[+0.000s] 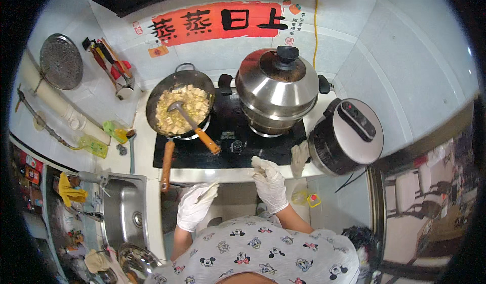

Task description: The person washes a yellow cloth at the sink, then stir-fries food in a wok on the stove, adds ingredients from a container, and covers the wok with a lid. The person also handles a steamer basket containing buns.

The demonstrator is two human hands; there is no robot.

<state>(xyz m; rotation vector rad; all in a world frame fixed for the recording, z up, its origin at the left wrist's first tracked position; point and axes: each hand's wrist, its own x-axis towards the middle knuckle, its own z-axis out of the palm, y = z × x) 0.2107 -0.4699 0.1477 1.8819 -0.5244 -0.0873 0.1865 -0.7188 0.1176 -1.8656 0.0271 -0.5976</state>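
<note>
My left hand (196, 205), in a white glove, is held in front of the counter edge, right of the wok's handle, and touches nothing I can make out. Near the front edge of the black gas hob (262, 154) is my right hand (269, 183), also gloved, its fingers curled together; whether something small is between them cannot be told. On the left burner stands a wok (152, 113) full of diced pale food (188, 97) in a yellowish sauce. A spatula with a wooden handle (205, 139) rests in it. A lidded steel steamer pot (279, 101) occupies the right burner.
An electric cooker (347, 135) stands right of the hob, beside a crumpled beige cloth (300, 158). The wok's wooden handle (167, 162) juts over the front edge. At left are a steel sink (125, 208), a long-handled brush (131, 151) and utensils (110, 67) hanging on the wall.
</note>
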